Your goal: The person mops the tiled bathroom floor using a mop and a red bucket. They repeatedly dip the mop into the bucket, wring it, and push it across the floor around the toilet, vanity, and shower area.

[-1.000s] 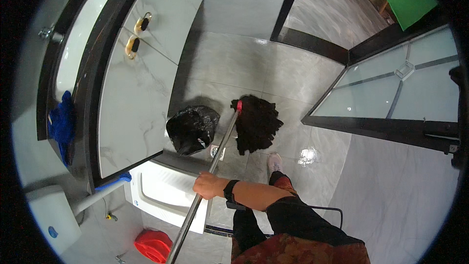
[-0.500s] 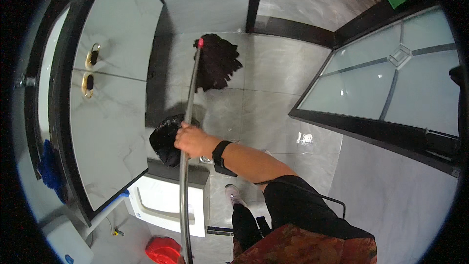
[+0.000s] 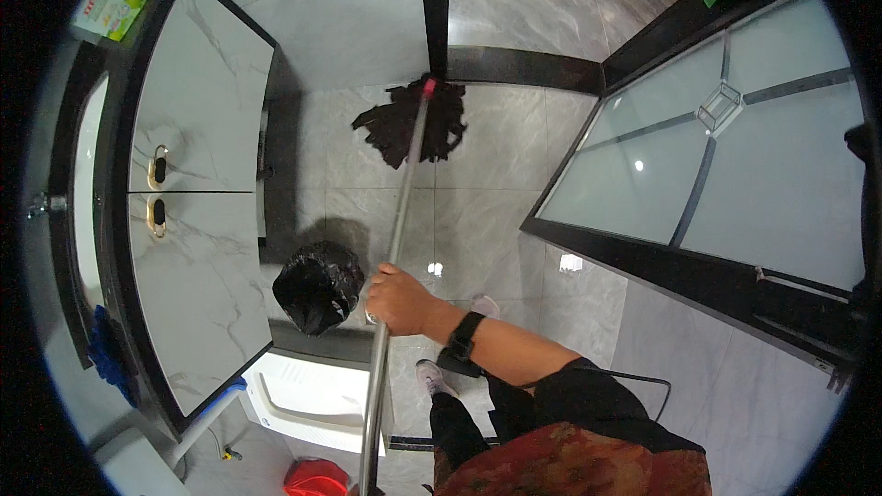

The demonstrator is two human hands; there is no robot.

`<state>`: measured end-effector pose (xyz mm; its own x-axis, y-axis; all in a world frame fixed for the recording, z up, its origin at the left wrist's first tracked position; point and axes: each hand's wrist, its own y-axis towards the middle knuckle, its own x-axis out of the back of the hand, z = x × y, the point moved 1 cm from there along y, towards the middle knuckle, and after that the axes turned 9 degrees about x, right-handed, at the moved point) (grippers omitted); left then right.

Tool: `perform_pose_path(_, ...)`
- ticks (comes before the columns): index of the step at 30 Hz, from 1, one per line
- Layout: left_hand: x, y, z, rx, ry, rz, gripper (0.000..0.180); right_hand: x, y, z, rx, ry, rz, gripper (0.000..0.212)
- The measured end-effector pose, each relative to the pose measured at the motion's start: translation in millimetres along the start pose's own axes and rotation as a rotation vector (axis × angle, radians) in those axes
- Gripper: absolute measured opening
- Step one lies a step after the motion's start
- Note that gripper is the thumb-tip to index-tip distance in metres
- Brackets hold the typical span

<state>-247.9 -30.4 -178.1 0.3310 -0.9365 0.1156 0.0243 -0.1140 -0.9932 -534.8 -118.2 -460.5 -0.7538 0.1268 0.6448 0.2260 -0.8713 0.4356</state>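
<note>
Head view shows the right hand (image 3: 397, 298) clenched around the metal mop handle (image 3: 397, 239), the dark mop head (image 3: 412, 124) pushed far out on the tiled floor (image 3: 478, 211) near the black door frame (image 3: 434, 0); a pull-back stroke seems due, and the left hand is out of sight.

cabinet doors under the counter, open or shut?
Shut. Both marble-look cabinet doors lie flush, edges meeting at one seam, gold handles side by side.

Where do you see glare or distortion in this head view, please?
Head view: small bright glints on the wet floor tiles beside the mop handle and on the frosted glass door; fisheye bends the cabinet edges toward the black rim.
</note>
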Motion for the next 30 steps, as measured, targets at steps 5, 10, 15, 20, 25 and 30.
perform_pose_path(5,-3,11,-29,-0.275,0.106,-0.002,0.038,35,-34,-8,-0.117,-0.140,0.084,0.013)
perform_pose_path(10,9,33,-69,-0.240,0.281,-0.092,0.035,62,-70,-31,-0.254,-0.289,0.111,0.014)
perform_pose_path(15,25,91,-131,-0.112,0.438,0.103,0.032,93,-117,-72,-0.377,-0.353,0.022,0.009)
perform_pose_path(20,13,129,-157,-0.339,0.559,-0.004,0.033,107,-149,-95,-0.493,-0.525,0.062,0.016)
perform_pose_path(25,18,110,-115,-0.168,0.654,-0.117,0.030,78,-134,-63,-0.495,-0.477,0.198,0.010)
perform_pose_path(30,44,61,-17,-0.008,0.697,-0.133,0.036,16,-99,23,-0.393,-0.484,0.316,0.004)
